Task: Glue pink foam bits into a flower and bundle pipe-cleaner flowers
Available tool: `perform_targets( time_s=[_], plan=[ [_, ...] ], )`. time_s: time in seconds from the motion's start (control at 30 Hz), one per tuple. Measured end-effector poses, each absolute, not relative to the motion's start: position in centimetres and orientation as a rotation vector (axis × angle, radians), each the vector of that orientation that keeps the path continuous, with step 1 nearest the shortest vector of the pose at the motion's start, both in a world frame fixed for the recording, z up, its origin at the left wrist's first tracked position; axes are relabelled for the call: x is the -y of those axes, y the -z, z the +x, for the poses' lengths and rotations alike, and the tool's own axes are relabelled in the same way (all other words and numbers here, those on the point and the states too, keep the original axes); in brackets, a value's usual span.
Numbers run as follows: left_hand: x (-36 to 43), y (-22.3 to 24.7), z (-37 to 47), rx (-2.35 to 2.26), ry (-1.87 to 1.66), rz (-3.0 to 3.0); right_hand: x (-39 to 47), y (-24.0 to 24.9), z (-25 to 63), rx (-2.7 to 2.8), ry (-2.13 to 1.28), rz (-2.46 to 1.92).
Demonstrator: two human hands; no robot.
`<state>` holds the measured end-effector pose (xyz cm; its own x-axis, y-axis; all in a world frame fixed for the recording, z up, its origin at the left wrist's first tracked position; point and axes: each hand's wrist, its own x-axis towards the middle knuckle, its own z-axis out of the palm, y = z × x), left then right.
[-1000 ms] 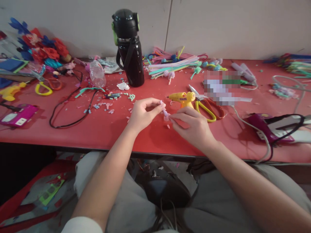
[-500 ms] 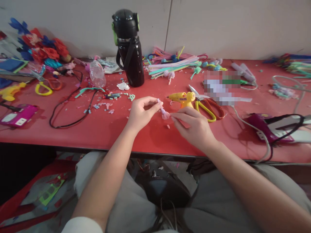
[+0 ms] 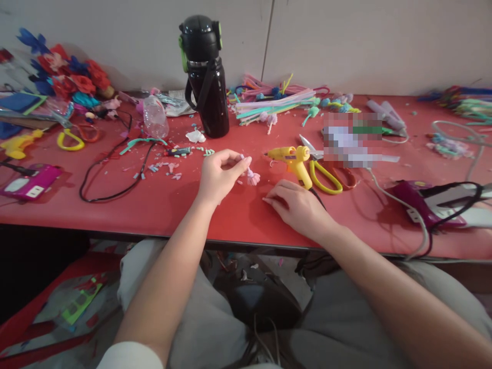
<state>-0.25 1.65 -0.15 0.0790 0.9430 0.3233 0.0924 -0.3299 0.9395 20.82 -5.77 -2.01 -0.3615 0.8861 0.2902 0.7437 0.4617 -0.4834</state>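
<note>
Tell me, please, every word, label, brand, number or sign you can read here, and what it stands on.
No text can be read.
Yellow glue gun near the right hand: side marking too small.
Right magenta power block: label too blurred.
Left magenta power block: any lettering too small.
Small dark cylinder: any print too blurred.
Pixelated patch: unreadable.

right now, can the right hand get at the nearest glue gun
Probably yes: the right hand is just on the near side of that glue gun, and nothing seems to stand between them.
</note>
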Motion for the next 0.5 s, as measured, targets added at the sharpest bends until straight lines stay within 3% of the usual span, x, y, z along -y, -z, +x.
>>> perform_targets(
  time_s=[0.13,0.33,0.5],
  plan=[
    [-1.6,0.1,-0.3,-1.062,-1.352,1.583,5.8,1.9,20.7,2.135,-0.319,-1.379],
    [-1.8,0.3,-0.4,-1.072,-1.356,1.580,5.6,1.2,21.4,1.859,-0.583,-1.339],
    [-1.8,0.4,-0.4,-1.099,-1.349,1.587,5.4,1.0,22.1,1.991,-0.496,-1.252]
  ],
)
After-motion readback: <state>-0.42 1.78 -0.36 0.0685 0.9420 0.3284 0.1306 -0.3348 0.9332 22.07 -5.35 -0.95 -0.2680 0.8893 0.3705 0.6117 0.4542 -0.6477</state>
